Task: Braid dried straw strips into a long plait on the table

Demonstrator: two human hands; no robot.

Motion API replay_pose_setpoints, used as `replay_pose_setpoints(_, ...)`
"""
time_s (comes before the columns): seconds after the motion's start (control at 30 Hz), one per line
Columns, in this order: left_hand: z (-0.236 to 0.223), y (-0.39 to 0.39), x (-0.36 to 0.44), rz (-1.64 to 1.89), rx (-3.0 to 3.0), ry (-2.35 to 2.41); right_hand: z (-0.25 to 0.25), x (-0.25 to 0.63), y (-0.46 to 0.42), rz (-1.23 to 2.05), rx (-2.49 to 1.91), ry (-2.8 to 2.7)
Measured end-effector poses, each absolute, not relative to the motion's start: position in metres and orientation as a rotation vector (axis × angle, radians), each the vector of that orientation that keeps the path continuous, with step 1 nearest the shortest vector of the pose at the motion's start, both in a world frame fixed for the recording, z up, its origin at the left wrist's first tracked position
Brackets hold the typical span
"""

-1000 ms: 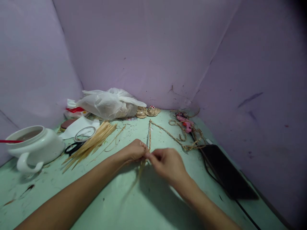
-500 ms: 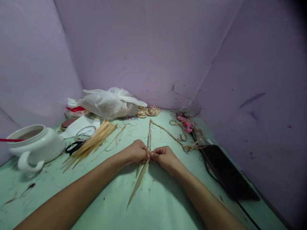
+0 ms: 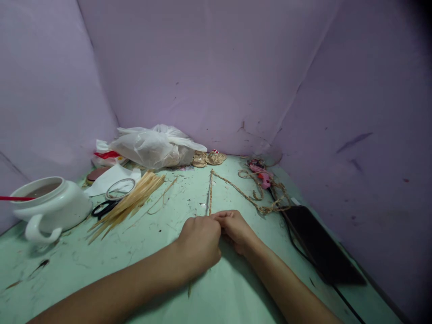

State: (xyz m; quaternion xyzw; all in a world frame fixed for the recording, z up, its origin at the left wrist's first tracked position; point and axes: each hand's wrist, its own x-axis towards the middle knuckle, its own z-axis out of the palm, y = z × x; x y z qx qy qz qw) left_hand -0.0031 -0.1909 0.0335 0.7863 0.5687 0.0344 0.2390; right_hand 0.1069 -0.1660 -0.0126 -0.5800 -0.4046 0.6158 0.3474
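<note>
A thin straw braid (image 3: pixel 211 193) runs up the table from my hands, bends at the top and slants off to the right. Its near end goes into the pinched fingertips of my right hand (image 3: pixel 234 228). My left hand (image 3: pixel 201 240) is closed over the strips just below, knuckles up and close against the right fingers; it hides most of the loose straw. One pale strip tip (image 3: pixel 189 289) shows beneath the left wrist. Left of the hands lies a bundle of flat straw strips (image 3: pixel 135 193).
Black scissors (image 3: pixel 104 208) and a tape ring (image 3: pixel 120 188) lie by the bundle, near a white pot (image 3: pixel 72 202). A plastic bag (image 3: pixel 155 146) and small straw hats (image 3: pixel 216 157) sit at the back. Right are a pink glue gun (image 3: pixel 264 177) and a black flat object (image 3: pixel 322 243).
My left hand has rolled over and come nearer, covering the strips that hung below. My right hand stays pinched on the braid, slightly lower.
</note>
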Motion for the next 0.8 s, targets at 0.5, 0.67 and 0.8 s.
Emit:
replay_pose_setpoints(0.5,0.007,-0.147,-0.018,0.232,1.293,1.34,-0.015,0.117,-0.16,1.509,-1.342,-1.615)
replay_pose_setpoints(0.67,0.007,-0.153,-0.012,0.245,1.754,1.668,-0.008,0.115,-0.171,0.734,-1.553,-2.088)
replay_pose_setpoints(0.8,-0.003,-0.154,-0.013,0.362,1.858,1.654,0.001,0.11,-0.181,0.422,-1.723,-2.241)
